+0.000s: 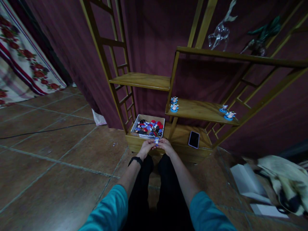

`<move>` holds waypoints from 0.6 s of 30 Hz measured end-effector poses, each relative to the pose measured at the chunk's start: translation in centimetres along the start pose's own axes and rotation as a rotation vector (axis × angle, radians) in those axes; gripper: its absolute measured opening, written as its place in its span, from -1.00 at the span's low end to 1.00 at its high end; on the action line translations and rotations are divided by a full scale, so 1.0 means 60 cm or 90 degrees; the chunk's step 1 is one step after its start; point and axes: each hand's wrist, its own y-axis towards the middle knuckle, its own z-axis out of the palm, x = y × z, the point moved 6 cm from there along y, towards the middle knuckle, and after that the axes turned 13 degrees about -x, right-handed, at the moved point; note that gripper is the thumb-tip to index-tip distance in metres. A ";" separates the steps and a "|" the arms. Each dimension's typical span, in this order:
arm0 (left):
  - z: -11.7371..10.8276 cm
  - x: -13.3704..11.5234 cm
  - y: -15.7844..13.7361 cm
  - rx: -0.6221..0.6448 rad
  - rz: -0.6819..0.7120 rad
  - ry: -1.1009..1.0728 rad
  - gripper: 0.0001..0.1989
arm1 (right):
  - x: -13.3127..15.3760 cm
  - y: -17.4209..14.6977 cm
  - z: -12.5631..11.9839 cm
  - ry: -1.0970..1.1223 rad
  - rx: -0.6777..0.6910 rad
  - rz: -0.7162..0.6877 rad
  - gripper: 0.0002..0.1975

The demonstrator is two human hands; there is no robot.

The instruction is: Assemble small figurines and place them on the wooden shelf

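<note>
A small blue-and-white figurine (157,141) is pinched between the fingertips of both my hands, just in front of the box. My left hand (147,147), with a dark band on its wrist, grips it from the left. From the other side my right hand (165,146) closes on it. Right behind my hands, an open cardboard box (135,129) holds several red, blue and black pieces jumbled together. On the middle shelf (199,110) stand blue-based figurines: a pair at the left end, with a front one (174,107), and a pair at the right, including one (230,115).
A phone (193,140) lies on the lower shelf right of the box. A glass deer (220,33) and a dark green statue (262,37) stand on the top shelf. White boxes (250,183) and a pale cloth lie on the floor at right. A cable (48,131) crosses the tiles.
</note>
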 end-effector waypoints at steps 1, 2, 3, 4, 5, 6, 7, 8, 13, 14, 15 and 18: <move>0.000 -0.001 -0.001 -0.001 -0.002 0.000 -0.70 | 0.000 0.000 0.000 0.001 -0.001 0.000 -0.70; 0.000 -0.001 -0.001 -0.001 -0.004 0.000 -0.70 | 0.000 0.000 0.000 0.003 -0.003 0.000 -0.70; 0.001 -0.001 -0.001 0.000 -0.005 0.001 -0.70 | 0.000 0.001 -0.001 0.006 -0.006 -0.001 -0.71; 0.001 -0.002 -0.002 0.000 -0.005 0.001 -0.70 | 0.000 0.001 -0.001 0.009 -0.008 -0.002 -0.71; 0.001 -0.002 -0.002 -0.001 -0.006 0.002 -0.70 | 0.000 0.001 -0.001 0.012 -0.010 -0.002 -0.71; 0.001 -0.002 -0.002 -0.001 -0.006 0.003 -0.70 | 0.000 0.002 -0.002 0.013 -0.011 -0.002 -0.70; 0.001 -0.002 -0.002 -0.002 -0.006 0.003 -0.71 | -0.001 0.002 -0.002 0.013 -0.011 -0.002 -0.70; 0.001 -0.002 -0.001 -0.003 -0.006 0.003 -0.72 | -0.001 0.002 -0.002 0.011 -0.009 -0.001 -0.69; 0.002 -0.001 0.000 0.002 -0.002 0.001 -0.72 | -0.003 0.004 -0.001 0.010 0.002 0.000 -0.71; 0.002 0.000 0.001 0.006 -0.003 0.002 -0.72 | -0.003 0.004 -0.001 0.011 0.001 0.001 -0.71; 0.003 0.000 0.001 0.009 -0.005 0.003 -0.72 | -0.003 0.004 -0.001 0.013 -0.002 0.003 -0.71; 0.002 0.001 0.001 0.004 -0.010 0.002 -0.71 | -0.003 0.004 -0.001 0.016 -0.009 0.011 -0.69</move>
